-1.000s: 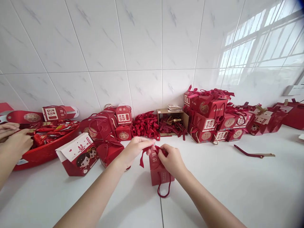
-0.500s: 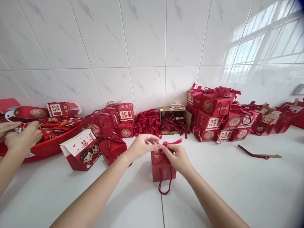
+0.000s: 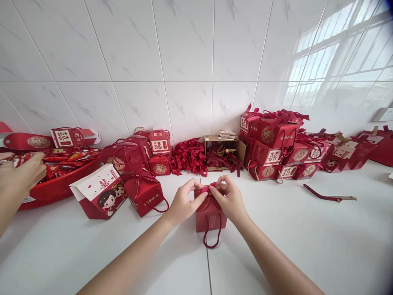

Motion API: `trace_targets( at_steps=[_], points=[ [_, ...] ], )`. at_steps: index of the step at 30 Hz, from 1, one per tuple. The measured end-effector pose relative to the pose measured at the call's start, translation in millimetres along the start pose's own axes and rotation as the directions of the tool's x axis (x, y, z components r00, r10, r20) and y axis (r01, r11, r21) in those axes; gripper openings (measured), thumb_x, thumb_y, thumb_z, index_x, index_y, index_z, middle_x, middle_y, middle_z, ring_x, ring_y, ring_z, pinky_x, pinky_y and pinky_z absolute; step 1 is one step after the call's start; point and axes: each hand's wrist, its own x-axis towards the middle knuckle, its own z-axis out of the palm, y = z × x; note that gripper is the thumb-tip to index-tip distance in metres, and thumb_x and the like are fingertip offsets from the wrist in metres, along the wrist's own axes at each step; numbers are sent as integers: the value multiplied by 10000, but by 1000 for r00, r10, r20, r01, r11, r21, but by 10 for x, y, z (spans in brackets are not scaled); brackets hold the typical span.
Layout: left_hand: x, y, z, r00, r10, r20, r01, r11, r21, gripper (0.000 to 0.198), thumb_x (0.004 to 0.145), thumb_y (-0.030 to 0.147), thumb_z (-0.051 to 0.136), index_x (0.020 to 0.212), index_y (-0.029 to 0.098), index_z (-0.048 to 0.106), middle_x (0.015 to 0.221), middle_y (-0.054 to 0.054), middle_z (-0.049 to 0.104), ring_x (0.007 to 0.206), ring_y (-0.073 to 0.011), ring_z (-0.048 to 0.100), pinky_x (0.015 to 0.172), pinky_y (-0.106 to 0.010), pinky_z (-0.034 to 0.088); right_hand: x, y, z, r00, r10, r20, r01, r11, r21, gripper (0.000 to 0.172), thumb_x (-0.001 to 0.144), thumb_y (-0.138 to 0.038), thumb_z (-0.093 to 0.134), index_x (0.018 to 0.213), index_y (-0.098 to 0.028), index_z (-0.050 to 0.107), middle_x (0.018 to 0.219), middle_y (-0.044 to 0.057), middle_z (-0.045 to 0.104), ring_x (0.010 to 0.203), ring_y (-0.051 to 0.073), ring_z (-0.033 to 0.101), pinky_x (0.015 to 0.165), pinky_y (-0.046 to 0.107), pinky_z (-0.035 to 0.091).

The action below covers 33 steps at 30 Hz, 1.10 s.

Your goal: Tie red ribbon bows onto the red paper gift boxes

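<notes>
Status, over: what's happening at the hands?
Left hand, right hand: grip on red ribbon. Gift box on white table, under ribbon. Another red box to its left, apart.

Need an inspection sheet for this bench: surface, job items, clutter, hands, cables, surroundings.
Surface: white tabletop, dark seam running toward the wearer from the box.
Job items: red gift box with a rope handle hanging at its near side; red ribbon at its top.
Clutter: ribbon pile, open cardboard box of dark strips, stacked gift boxes at right, loose strap, red basin of packets.
Hands: left hand and right hand both pinch the ribbon; a co-worker's hand is at the basin.
Cables: nothing seen.
Surroundings: white tiled wall with a window reflection; wall socket far right.
</notes>
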Motion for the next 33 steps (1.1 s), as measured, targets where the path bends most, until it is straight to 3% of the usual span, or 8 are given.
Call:
trace_targets(
  at_steps=[8, 13, 15, 18, 21, 26, 29, 33],
  points=[
    [-1, -103, 100, 988, 23, -150, -12, 997, 75, 96, 727, 132, 557, 674, 192, 503, 766, 2, 651, 812, -160, 628, 765, -275, 472, -44, -3, -39, 987, -157, 19, 156, 945, -288, 153, 767, -311, 618, 829, -206, 711, 899, 61, 653, 794, 193, 621, 724, 312, 493],
    [7, -124, 78, 989, 33, -147, -21, 996, 82, 99, 726, 126, 549, 663, 192, 510, 775, -3, 672, 810, -168, 647, 753, -284, 488, -44, 28, -35, 995, -103, 1, 98, 938, -333, 143, 767, -277, 603, 745, -196, 719, 984, 96, 601, 912, 228, 591, 820, 366, 472],
    [2, -121, 66, 989, 42, -143, -29, 995, 92, 96, 738, 136, 543, 668, 193, 509, 774, -6, 673, 811, -171, 648, 756, -292, 493, -45, 21, -44, 1000, 3, -4, -4, 960, -281, 162, 764, -313, 609, 732, -196, 718, 1127, 117, 567, 1090, 276, 521, 903, 407, 426],
    [2, -115, 60, 995, 16, -98, -10, 998, 63, 91, 770, 179, 544, 691, 192, 500, 796, -21, 671, 814, -173, 642, 774, -309, 500, -51, -8, -72, 976, 175, 132, -165, 983, -84, 228, 778, -395, 599, 728, -204, 714, 1246, 107, 542, 1334, 295, 277, 993, 424, 348],
    [26, -120, 71, 999, -12, -52, 10, 999, -38, 63, 795, 221, 549, 765, 198, 498, 848, -31, 661, 864, -170, 636, 817, -319, 496, -58, -24, -78, 949, 217, 230, -236, 970, 60, 265, 780, -440, 593, 740, -208, 714, 1282, 94, 535, 1404, 257, 99, 1021, 418, 314],
    [53, -155, 60, 964, -19, -264, 29, 999, 33, 156, 759, 329, 621, 797, 211, 526, 1021, -53, 598, 1078, -203, 544, 961, -383, 415, -61, 37, -26, 971, 197, 136, -216, 965, 145, 276, 770, -449, 598, 722, -206, 719, 1301, 100, 525, 1407, 246, 101, 1037, 426, 299],
    [23, -165, 38, 980, -54, -190, 81, 987, 140, 232, 779, 414, 592, 683, 203, 590, 1068, -79, 593, 1135, -247, 498, 1016, -434, 347, -59, 82, -4, 977, 177, 123, -196, 966, 167, 265, 775, -447, 595, 737, -219, 724, 1244, 95, 574, 1402, 231, 128, 1053, 426, 280],
    [5, -164, 28, 985, -147, -85, 153, 986, 70, 236, 765, 427, 612, 848, 221, 694, 1172, -100, 584, 1165, -267, 493, 1002, -437, 365, -66, 68, 7, 972, 189, 138, -210, 965, 160, 241, 768, -439, 602, 764, -232, 724, 1205, 75, 599, 1400, 213, 130, 1056, 406, 276]
  ],
)
